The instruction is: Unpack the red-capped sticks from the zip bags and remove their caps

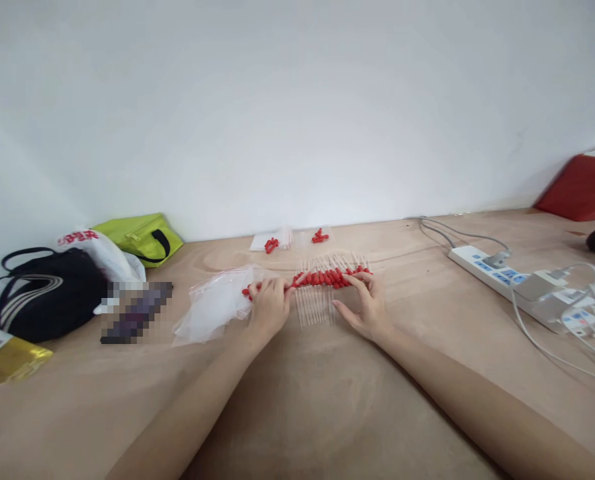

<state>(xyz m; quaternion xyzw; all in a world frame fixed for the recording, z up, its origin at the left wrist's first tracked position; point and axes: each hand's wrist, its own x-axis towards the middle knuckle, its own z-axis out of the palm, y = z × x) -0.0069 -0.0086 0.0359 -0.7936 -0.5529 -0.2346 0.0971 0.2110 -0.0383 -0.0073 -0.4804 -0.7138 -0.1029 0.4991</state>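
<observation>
Thin pale sticks with red ends (322, 277) lie in a row on the wooden table, some pointing toward me and others toward the wall. My left hand (270, 308) is at the row's left end, its fingers closed on red-tipped sticks. Red tips poke out on its left side, and the fingers partly hide what it grips. My right hand (370, 308) rests at the row's right end, thumb and fingers spread apart, fingertips touching the red tips. Clear plastic zip bags (212, 307) lie flat beside my left hand.
Two small clear bags with red pieces (271, 246) (320, 236) lie near the wall. At left are a black bag (72, 293), a lime-green bag (137, 237) and a blurred dark object (137, 312). A power strip (492, 273) with cables and a red bag (582, 190) stand right.
</observation>
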